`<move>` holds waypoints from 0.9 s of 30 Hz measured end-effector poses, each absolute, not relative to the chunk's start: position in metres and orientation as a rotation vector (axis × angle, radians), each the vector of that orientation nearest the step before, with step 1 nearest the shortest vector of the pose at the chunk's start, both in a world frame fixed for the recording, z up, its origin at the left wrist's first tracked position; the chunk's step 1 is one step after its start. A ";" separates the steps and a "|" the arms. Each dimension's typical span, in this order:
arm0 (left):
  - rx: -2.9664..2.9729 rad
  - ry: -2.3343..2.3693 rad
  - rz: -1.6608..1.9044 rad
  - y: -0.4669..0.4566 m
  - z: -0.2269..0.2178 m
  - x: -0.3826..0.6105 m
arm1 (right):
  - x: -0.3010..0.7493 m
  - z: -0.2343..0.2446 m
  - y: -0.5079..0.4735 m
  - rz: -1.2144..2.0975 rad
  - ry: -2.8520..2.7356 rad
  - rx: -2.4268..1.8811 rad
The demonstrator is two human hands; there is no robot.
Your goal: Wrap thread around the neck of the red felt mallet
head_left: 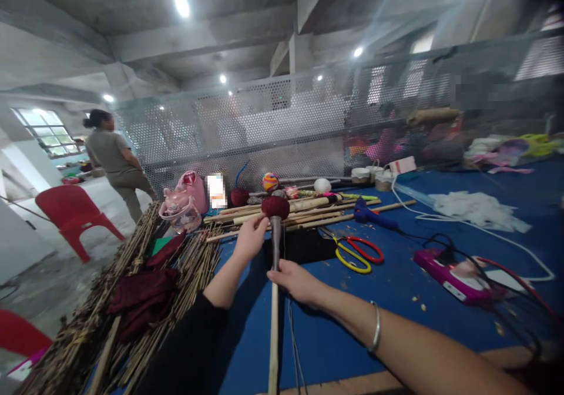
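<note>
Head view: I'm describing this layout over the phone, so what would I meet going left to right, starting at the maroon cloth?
Maroon cloth, left hand, right hand, scissors, magenta power strip.

Stick head dark red; stick tan, grey up top. Table blue. Scissor handles red/yellow. Ball orange, multicolour-striped.

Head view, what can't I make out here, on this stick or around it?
All in the head view:
- Stick: lower end cut off by the bottom edge.
- Right hand: some fingers hidden behind the hand itself.
- White upright item: markings pixelated.
- Perforated screen: its metal obscures shapes behind.
</note>
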State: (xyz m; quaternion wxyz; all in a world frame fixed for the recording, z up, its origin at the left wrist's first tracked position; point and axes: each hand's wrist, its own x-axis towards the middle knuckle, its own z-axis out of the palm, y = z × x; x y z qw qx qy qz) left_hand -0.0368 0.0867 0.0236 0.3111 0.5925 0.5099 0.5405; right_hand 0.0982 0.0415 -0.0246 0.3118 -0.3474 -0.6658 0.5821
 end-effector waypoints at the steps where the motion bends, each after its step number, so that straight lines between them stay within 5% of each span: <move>1: 1.542 1.390 1.357 0.078 0.016 -0.040 | 0.102 -0.020 0.044 1.535 -1.743 -0.922; 7: 1.595 1.382 1.028 0.039 -0.012 -0.045 | 0.106 -0.003 0.040 1.702 -1.647 -0.666; 14: 1.593 0.961 0.978 0.029 -0.013 -0.005 | 0.115 0.011 0.035 1.796 -1.553 -0.657; 19: 1.623 1.194 1.161 0.032 -0.004 -0.019 | 0.120 0.020 0.041 1.743 -1.573 -0.662; 27: 0.899 1.101 0.895 -0.006 -0.001 0.002 | 0.117 -0.010 0.063 1.658 -1.532 -0.978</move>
